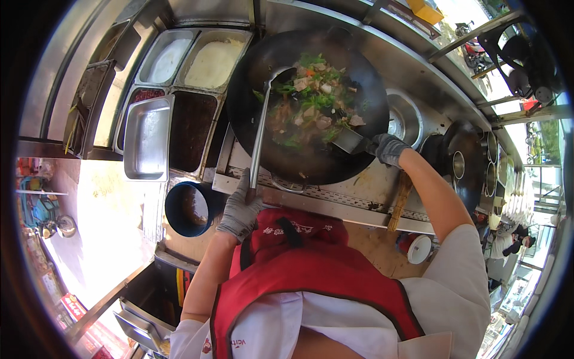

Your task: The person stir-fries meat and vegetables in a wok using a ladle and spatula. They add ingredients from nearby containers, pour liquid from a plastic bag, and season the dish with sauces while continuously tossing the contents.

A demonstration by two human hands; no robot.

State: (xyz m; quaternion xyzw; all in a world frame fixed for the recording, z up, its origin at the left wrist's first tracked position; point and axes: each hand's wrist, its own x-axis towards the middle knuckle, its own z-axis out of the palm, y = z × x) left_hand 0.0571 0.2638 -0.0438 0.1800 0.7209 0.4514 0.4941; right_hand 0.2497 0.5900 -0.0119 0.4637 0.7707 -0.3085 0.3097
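Observation:
A large black wok (251,103) sits on the stove before me, and in it lies a steaming mix of meat pieces and chopped greens (320,101). My left hand (240,213), in a grey glove, grips the handle of a long metal ladle (261,134); its bowl rests among the food on the wok's left side. At the wok's lower right, my gloved right hand (389,149) is closed around the short handle of a wide flat metal spatula (347,141). The spatula's blade touches the edge of the food.
Left of the wok are metal pans with white contents (168,56), pale contents (213,63) and dark contents (190,130). A metal pan (150,139) overlaps them, above a blue bucket (177,211). To the right are a metal bowl (406,114), a bamboo brush (399,202) and a second wok (466,168).

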